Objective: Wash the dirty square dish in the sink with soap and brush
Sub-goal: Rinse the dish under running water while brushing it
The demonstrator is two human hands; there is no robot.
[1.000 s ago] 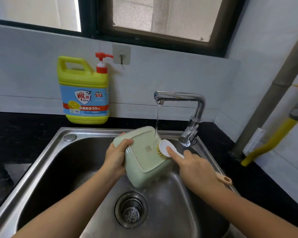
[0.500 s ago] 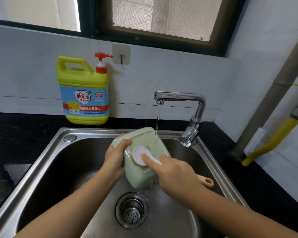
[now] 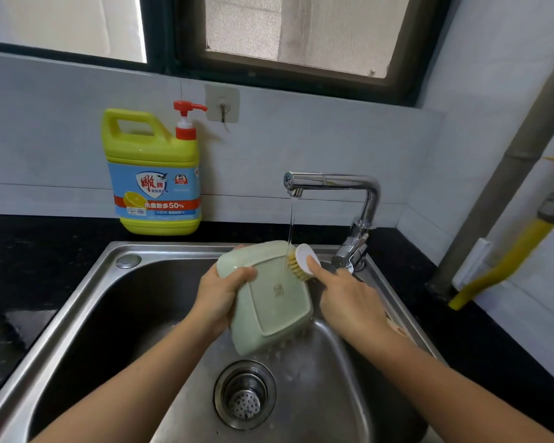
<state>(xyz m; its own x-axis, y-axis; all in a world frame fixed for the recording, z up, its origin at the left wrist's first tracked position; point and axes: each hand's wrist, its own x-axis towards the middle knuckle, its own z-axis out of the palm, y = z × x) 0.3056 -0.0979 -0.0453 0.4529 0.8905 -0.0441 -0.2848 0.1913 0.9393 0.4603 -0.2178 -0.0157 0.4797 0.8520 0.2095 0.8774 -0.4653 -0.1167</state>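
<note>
My left hand (image 3: 222, 292) grips the left edge of the pale green square dish (image 3: 277, 306), which is tilted over the steel sink (image 3: 87, 314) with its underside facing me. My right hand (image 3: 349, 302) holds the white-headed brush (image 3: 303, 262), its forefinger lying along the head. The brush's yellow bristles press on the dish's upper right corner. A thin stream of water falls from the chrome tap (image 3: 333, 182) onto that corner. The yellow soap jug (image 3: 154, 174) with a red pump stands on the counter behind the sink.
The drain strainer (image 3: 245, 394) lies below the dish. Black countertop (image 3: 29, 251) runs left of the basin and also right of it. A grey pipe (image 3: 506, 174) and a yellow hose (image 3: 509, 254) stand at the right wall. A hook (image 3: 222, 105) sticks to the tiles.
My right hand has swept the brush from the middle of the dish's underside up to its upper right corner. The dish has tipped slightly. Water keeps running.
</note>
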